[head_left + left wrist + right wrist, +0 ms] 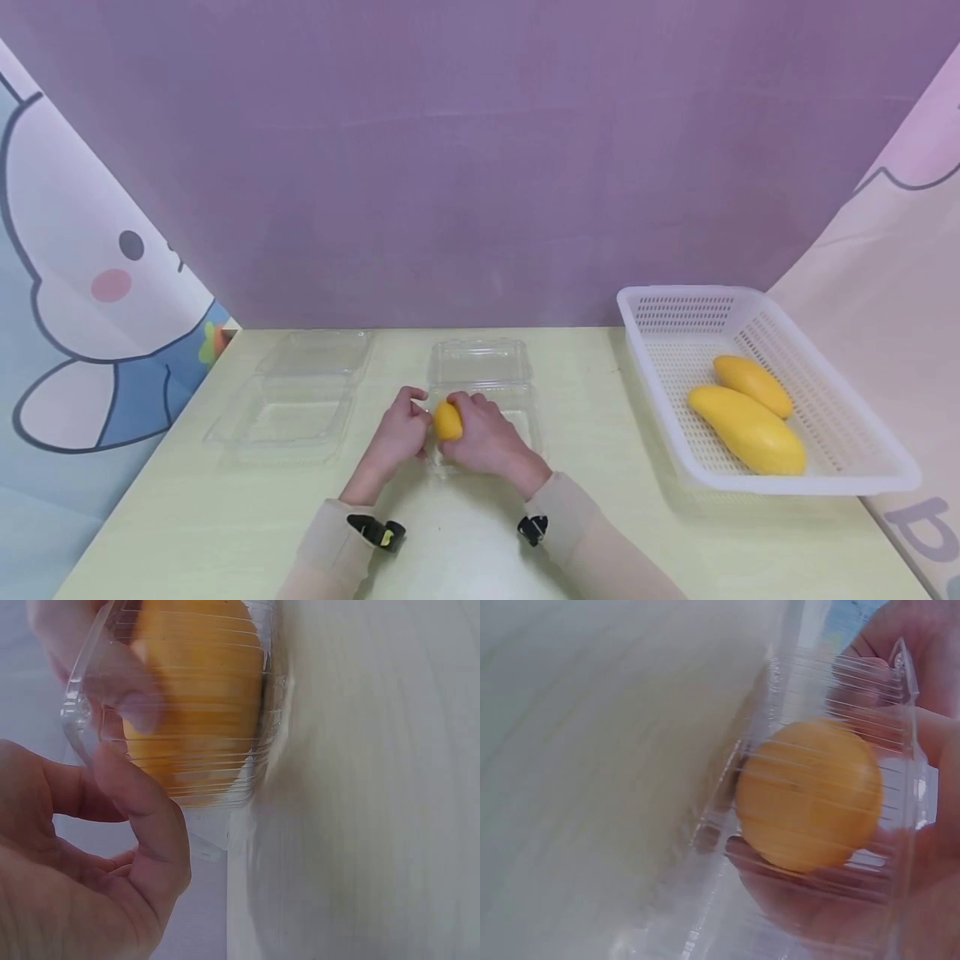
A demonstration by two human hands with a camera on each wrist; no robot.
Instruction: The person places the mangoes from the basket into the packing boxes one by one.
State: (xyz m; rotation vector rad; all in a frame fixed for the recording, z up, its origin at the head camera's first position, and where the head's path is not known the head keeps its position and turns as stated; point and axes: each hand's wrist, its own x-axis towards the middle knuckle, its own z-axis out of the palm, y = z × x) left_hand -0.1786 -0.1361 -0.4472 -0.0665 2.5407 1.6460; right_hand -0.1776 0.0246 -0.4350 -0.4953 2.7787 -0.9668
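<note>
A yellow mango (448,421) sits in the left end of a clear plastic clamshell box (480,364), whose lid lies folded back. My right hand (487,433) grips the mango from the right, its fingers reaching inside the box. In the right wrist view the mango (810,795) shows through the ridged side wall. On the left, my left hand (401,429) pinches the box's rim between thumb and finger, which the left wrist view shows close up, the left hand (112,847) being just outside the wall.
Another clear clamshell box (258,408) lies unfolded to the left. At the right stands a white perforated basket (667,425) holding two mangoes, a nearer one (750,433) and a farther one (753,385). A purple panel (480,208) rises behind the table.
</note>
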